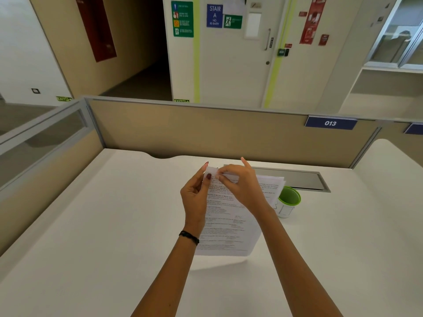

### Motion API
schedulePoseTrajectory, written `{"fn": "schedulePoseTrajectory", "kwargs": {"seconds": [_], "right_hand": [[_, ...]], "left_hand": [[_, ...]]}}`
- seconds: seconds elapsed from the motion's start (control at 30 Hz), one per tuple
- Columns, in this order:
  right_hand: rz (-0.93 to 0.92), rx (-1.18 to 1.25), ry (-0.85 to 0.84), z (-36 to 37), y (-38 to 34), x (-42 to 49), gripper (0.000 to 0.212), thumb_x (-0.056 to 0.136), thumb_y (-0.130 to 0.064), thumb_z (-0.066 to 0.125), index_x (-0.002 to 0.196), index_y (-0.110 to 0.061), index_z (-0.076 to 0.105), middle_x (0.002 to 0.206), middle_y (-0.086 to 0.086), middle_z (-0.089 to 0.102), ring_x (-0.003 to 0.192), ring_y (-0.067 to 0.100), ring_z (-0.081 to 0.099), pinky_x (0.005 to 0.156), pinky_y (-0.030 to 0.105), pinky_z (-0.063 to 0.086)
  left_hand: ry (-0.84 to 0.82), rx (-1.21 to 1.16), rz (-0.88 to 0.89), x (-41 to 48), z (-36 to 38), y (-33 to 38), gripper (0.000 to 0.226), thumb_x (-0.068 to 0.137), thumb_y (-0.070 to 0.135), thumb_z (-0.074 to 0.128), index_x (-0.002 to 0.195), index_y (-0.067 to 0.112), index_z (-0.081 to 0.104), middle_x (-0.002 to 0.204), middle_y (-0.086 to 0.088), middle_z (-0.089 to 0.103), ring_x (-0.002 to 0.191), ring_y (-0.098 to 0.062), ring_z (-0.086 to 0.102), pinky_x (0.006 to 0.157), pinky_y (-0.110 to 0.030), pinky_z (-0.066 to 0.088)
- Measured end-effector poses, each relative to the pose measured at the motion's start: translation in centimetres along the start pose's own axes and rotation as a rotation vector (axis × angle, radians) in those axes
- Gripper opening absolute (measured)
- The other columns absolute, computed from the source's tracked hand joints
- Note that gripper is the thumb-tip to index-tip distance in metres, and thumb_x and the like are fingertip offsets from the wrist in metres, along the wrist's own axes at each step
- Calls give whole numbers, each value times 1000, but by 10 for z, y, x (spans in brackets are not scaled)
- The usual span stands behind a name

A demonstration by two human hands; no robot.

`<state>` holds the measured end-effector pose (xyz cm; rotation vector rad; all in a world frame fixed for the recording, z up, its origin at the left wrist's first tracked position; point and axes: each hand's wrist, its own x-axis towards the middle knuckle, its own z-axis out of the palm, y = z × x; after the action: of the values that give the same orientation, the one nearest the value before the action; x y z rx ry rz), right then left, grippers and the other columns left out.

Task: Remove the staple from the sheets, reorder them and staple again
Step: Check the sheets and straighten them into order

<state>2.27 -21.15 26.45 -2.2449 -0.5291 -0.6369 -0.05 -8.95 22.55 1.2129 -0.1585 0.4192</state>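
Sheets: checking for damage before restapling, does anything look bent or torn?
The top corner of the sheets is folded back, pinched by left hand and right hand; far edges fan apart. No tear shows.

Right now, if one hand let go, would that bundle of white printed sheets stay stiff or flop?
Probably flop: the white printed paper sheets are thin and held only near their top corner by the left hand and right hand. Likely light, since fingertip pinches carry them. Their edges fan apart at upper right, so pages may splay.
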Motion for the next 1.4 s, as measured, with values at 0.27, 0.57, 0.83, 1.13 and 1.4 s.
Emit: {"fn": "schedulePoseTrajectory", "kwargs": {"seconds": [0.27,0.57,0.83,1.13,1.4], "right_hand": [[3,-15,23,-3,-4,3,11,86,-20,63,87,-12,70,90,1,74,76,2,56,112,41,13],[57,43,48,-4,-9,3,9,85,-18,65,83,-11,69,86,2,74,70,3,56,112,39,13],[96,123,29,-6,-13,4,6,84,-17,66,85,-14,62,80,-13,63,73,-7,57,112,35,13],[42,95,87,-4,-16,5,9,86,-18,64,90,-16,71,88,-1,75,75,-7,56,113,40,14],[3,43,85,-3,-19,7,8,84,-21,66,86,-18,73,86,-3,74,77,-2,57,114,51,21]], "left_hand": [[35,15,-22,-2,5,3,27,93,18,53,106,36,69,81,8,74,68,-11,67,56,-16,53],[58,50,-33,0,5,3,27,94,19,52,103,38,70,89,8,75,78,-14,69,62,-18,54],[64,27,-42,1,4,6,22,92,23,55,103,34,71,87,6,75,78,-18,70,62,-21,56],[69,1,-26,1,7,12,23,93,21,54,101,33,72,85,5,75,77,-18,70,58,-18,54],[59,68,59,2,8,11,27,94,16,53,99,36,70,91,16,74,87,-9,69,66,-12,52]]}}
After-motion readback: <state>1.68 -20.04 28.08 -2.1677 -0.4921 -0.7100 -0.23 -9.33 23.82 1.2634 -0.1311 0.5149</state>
